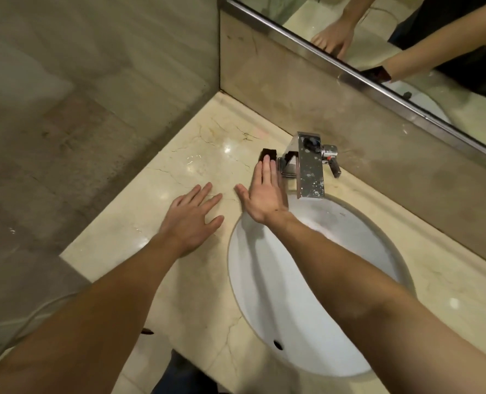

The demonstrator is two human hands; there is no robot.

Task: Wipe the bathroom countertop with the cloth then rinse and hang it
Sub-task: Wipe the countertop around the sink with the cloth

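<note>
A small dark folded cloth (268, 153) lies on the beige marble countertop (196, 155), just left of the chrome tap (310, 166). My right hand (264, 194) lies flat with its fingers stretched out, and the fingertips press on the near part of the cloth. The palm hides most of the cloth. My left hand (192, 220) rests flat on the countertop to the left, fingers spread, holding nothing. Both forearms reach in from the bottom of the view.
A white oval basin (315, 294) is sunk into the countertop under my right forearm. The tap's lever (332, 163) sticks out to the right. A stone backsplash and a framed mirror (406, 52) run behind. The countertop's left edge drops to the tiled floor (51, 137).
</note>
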